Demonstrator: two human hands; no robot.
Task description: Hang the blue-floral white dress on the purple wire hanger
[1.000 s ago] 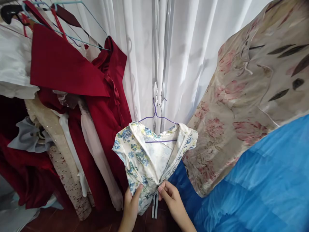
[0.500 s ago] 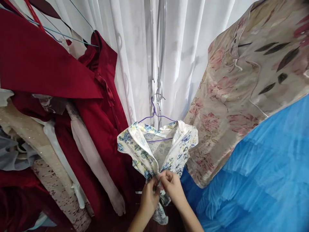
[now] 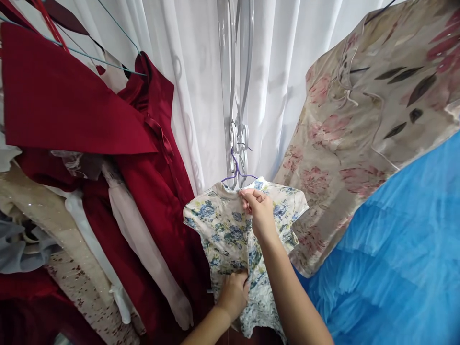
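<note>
A small white dress with blue flowers (image 3: 223, 225) hangs on a purple wire hanger (image 3: 235, 173) from a metal rail in front of white curtains. My right hand (image 3: 258, 208) pinches the dress at the collar, just under the hanger hook. My left hand (image 3: 234, 293) grips the front of the dress lower down, at about waist height. The front of the dress is closed.
Dark red garments (image 3: 72, 105) on hangers crowd the left, with cream and beige pieces (image 3: 89, 225) below. A beige floral dress (image 3: 362, 120) and bright blue tulle (image 3: 395, 258) fill the right. White curtains (image 3: 194, 72) hang behind.
The dress front was open with both hands low at its middle. Now it is closed, my right hand has risen to the collar and my left stays at the waist.
</note>
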